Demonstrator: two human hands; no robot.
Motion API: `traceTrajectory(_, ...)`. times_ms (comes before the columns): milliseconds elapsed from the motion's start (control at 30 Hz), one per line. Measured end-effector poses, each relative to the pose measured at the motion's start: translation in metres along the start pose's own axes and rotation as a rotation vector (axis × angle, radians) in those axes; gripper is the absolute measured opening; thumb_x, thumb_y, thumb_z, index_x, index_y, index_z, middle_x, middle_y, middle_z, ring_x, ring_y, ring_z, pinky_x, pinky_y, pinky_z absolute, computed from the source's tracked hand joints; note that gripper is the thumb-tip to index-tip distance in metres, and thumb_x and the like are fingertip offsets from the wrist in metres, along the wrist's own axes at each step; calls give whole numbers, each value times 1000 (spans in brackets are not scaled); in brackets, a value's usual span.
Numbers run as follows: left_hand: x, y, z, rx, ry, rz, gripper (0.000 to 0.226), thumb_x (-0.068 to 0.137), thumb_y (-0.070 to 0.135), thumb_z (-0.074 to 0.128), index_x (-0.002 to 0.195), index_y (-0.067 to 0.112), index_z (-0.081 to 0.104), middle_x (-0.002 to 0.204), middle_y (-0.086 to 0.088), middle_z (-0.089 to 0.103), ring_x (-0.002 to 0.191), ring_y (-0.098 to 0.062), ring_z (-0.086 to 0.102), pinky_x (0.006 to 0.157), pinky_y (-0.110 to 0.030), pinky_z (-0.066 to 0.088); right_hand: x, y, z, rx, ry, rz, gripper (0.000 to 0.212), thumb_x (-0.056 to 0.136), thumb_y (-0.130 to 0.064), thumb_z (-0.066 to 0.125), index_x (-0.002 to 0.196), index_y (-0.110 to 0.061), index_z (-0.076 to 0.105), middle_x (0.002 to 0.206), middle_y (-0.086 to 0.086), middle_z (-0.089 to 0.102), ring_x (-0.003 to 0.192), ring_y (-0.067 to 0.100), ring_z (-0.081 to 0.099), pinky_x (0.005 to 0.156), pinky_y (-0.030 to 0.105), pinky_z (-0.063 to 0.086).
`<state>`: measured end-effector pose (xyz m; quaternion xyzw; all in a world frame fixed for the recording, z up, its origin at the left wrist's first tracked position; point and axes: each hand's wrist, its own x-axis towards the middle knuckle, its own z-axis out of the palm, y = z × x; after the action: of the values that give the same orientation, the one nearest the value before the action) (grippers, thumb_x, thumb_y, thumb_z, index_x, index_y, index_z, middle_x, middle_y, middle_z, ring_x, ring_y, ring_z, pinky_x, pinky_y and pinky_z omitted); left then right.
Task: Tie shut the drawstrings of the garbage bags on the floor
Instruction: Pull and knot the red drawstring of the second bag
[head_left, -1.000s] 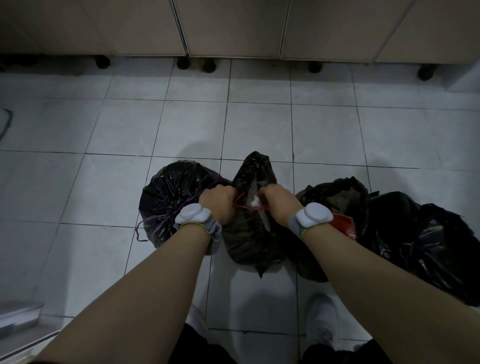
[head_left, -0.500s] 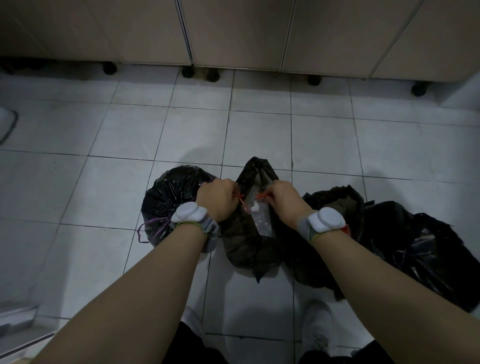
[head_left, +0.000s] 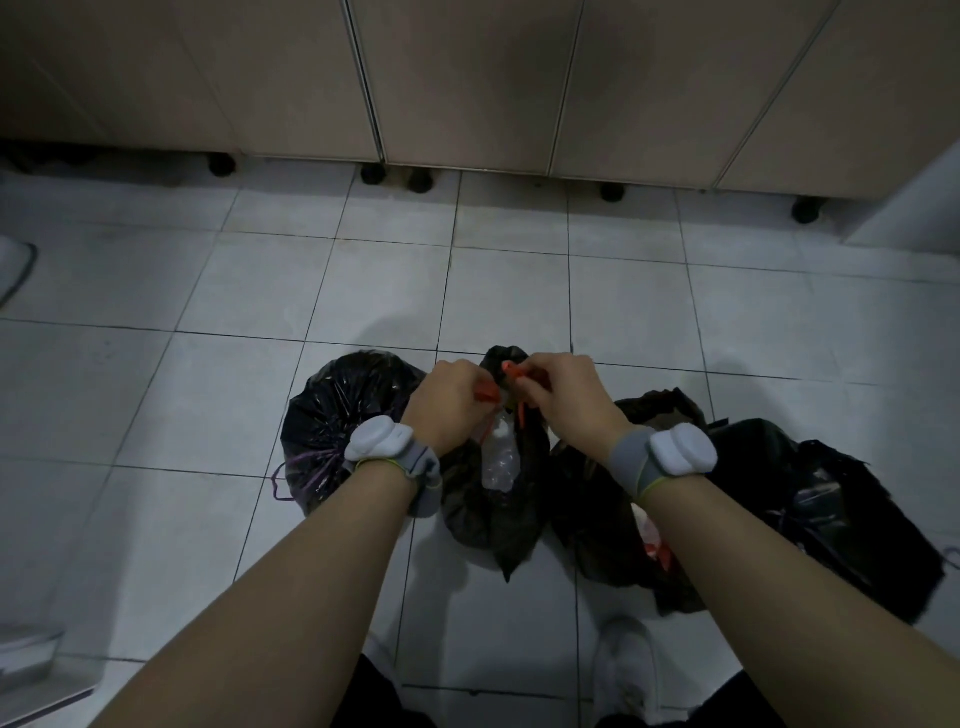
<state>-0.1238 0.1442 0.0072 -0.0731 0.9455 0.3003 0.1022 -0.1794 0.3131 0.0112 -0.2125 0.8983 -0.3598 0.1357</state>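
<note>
Several black garbage bags stand on the tiled floor. The middle bag (head_left: 493, 512) has a red drawstring (head_left: 511, 371) at its mouth, with clear plastic showing inside. My left hand (head_left: 447, 400) grips one red end at the left of the mouth. My right hand (head_left: 563, 392) pinches the other red end just beside it, over the bag's top. The left bag (head_left: 332, 415) is gathered shut with a purple drawstring (head_left: 293, 475). Two more bags lie to the right, one (head_left: 608, 525) partly behind my right forearm and one (head_left: 831, 514) further right.
Beige cabinet doors (head_left: 467, 83) on black feet run along the far side of the floor. My white shoe (head_left: 626, 670) stands below the bags. A grey object (head_left: 31, 670) sits at the lower left edge. Bare white tiles (head_left: 363, 280) lie between bags and cabinets.
Both hands have moved up and closer together over the middle bag's mouth, drawing the red drawstring ends with them. The view has tilted up toward the cabinets.
</note>
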Motion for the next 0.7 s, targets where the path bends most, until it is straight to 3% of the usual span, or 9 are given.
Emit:
traceTrajectory(67, 1, 0, 0, -63, 27, -2, 12, 88, 19, 72, 91, 14, 82, 85, -8, 78, 84, -22, 73, 82, -37, 58, -4, -2, -5, 27, 0, 9, 13, 95, -17, 66, 99, -13, 77, 76, -6, 70, 68, 6, 66, 74, 23, 56)
traceTrajectory(167, 3, -1, 2, -134, 40, -6, 10, 84, 23, 80, 87, 14, 80, 83, -3, 78, 82, -17, 73, 81, -31, 58, -8, -4, -12, 45, -1, 27, 13, 95, -16, 66, 100, -11, 76, 78, -1, 74, 71, 12, 69, 78, 26, 57)
traceTrajectory(333, 6, -3, 9, -235, 10, -43, 14, 80, 22, 85, 80, 17, 72, 74, 6, 71, 68, -4, 63, 65, -19, 46, -15, -2, -10, 146, 19, 120, 14, 97, -15, 63, 92, -8, 75, 73, 7, 74, 68, 18, 70, 75, 30, 58)
traceTrajectory(400, 8, -5, 12, -267, 5, -43, 15, 79, 19, 84, 87, 18, 72, 78, 4, 72, 71, -8, 64, 70, -21, 48, -16, -1, -7, 114, 20, 136, 16, 97, -18, 62, 94, -9, 75, 80, 9, 74, 74, 19, 71, 79, 32, 57)
traceTrajectory(533, 13, -6, 10, -359, -54, -25, 40, 72, 21, 91, 110, 22, 78, 90, 0, 79, 84, -11, 72, 82, -23, 55, -9, -7, -5, 136, 18, 145, 18, 98, -16, 60, 102, -7, 75, 93, 13, 72, 84, 25, 71, 86, 39, 56)
traceTrajectory(600, 14, -8, 10, -368, -85, -8, 45, 70, 27, 94, 112, 23, 80, 89, 7, 79, 81, -2, 70, 80, -19, 53, -9, -11, -3, 168, 22, 143, 18, 98, -15, 61, 104, -6, 75, 93, 9, 75, 84, 20, 71, 84, 30, 57)
traceTrajectory(700, 14, -10, 10, -390, -94, 1, 21, 73, 28, 93, 91, 24, 83, 71, 11, 73, 63, 4, 61, 70, -18, 48, -7, -14, 1, 191, 49, 160, 16, 96, -13, 65, 108, -9, 74, 89, 2, 74, 75, 9, 67, 70, 13, 53)
